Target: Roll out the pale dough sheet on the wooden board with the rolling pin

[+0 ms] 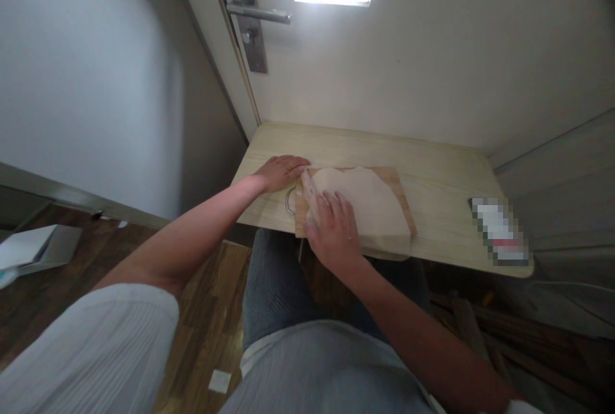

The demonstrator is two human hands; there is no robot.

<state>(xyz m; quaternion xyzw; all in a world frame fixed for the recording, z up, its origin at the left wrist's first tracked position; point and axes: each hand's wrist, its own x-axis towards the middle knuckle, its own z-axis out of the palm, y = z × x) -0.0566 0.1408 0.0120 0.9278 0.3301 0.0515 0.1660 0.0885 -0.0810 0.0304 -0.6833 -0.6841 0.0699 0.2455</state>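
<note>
Nearest are a pale grey ribbed shirt (pixel 331 369) and blue-grey denim trousers (pixel 273 286), the knees under a light-wood rectangular table (pixel 442 202). At its front edge, the right hand (pixel 334 225) lies on the near end of a pale wooden rolling pin (pixel 310 191), its grip open, fingers extended over a broad, thin, cream-coloured sheet of dough (pixel 375 209). That sheet covers most of a brown wooden board (pixel 406 209) and overhangs its near edge. A curved metal handle (pixel 289 201) sticks out from the board's left side. Farther along, the left hand (pixel 282 172) touches the pin's far end with its fingertips, its grip also open. To the right lies 1 pixelated rectangular slab (pixel 500 231); beyond the table stands a white door (pixel 384 74) with a steel lever handle (pixel 259 13).
</note>
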